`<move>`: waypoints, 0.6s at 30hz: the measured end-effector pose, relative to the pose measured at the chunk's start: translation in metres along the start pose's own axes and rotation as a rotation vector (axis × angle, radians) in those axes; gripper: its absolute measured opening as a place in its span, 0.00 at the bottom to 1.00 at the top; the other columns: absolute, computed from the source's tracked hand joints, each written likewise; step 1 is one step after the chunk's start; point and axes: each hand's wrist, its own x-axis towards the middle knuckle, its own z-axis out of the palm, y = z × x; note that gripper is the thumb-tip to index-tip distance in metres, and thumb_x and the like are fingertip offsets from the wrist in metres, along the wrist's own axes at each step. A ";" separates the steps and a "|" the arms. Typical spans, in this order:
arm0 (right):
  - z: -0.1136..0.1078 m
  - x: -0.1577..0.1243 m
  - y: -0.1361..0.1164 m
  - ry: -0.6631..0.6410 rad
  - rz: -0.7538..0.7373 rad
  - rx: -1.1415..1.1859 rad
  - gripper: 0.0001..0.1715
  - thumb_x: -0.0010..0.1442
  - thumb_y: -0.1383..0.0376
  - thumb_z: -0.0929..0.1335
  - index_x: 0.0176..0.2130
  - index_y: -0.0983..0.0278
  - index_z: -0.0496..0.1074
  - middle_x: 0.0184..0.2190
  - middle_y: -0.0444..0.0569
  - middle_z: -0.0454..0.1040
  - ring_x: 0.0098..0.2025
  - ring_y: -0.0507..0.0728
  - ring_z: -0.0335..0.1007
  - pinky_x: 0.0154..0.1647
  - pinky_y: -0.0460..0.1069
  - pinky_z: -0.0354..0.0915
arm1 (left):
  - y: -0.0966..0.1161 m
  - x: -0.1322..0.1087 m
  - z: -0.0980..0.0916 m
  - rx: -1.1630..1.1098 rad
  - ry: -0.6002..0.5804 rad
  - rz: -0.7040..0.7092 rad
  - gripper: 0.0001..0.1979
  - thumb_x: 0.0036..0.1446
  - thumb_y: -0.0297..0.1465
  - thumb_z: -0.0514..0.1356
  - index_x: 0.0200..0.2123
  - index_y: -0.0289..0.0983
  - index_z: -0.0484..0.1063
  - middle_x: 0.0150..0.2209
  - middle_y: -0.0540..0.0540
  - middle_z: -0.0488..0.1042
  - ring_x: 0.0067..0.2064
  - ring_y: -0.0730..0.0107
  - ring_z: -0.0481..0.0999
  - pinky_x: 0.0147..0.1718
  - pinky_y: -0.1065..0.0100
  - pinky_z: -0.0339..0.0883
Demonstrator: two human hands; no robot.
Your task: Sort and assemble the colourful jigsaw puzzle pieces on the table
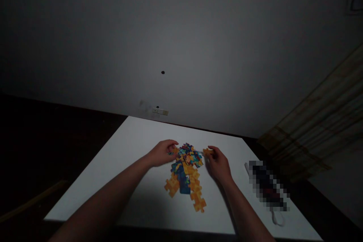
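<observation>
The left hand [161,153], the nearer one, touches the multicoloured heap of flat jigsaw pieces [187,159]; if its grip holds any, I cannot tell. The heap, lower centre of the frame, extends lengthwise downward; at its right, the right hand [220,165] pinches an orange knobbed piece [207,152].

Dim overall, near-black lower left, white tabletop [113,151] brightest, soft shadows, pixelated patch [268,187] at right.

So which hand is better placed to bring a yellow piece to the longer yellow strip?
Probably the right hand: it seems to hold a yellow piece and is on the strip's side. The left hand is across the pile.
</observation>
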 end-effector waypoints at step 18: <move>0.106 0.030 -0.097 -0.358 -0.493 -0.579 0.13 0.76 0.60 0.70 0.51 0.55 0.88 0.45 0.51 0.86 0.50 0.63 0.79 0.51 0.54 0.64 | -0.044 0.024 -0.026 -0.313 0.539 -0.226 0.11 0.60 0.27 0.68 0.46 0.37 0.86 0.45 0.40 0.88 0.46 0.57 0.87 0.52 0.57 0.80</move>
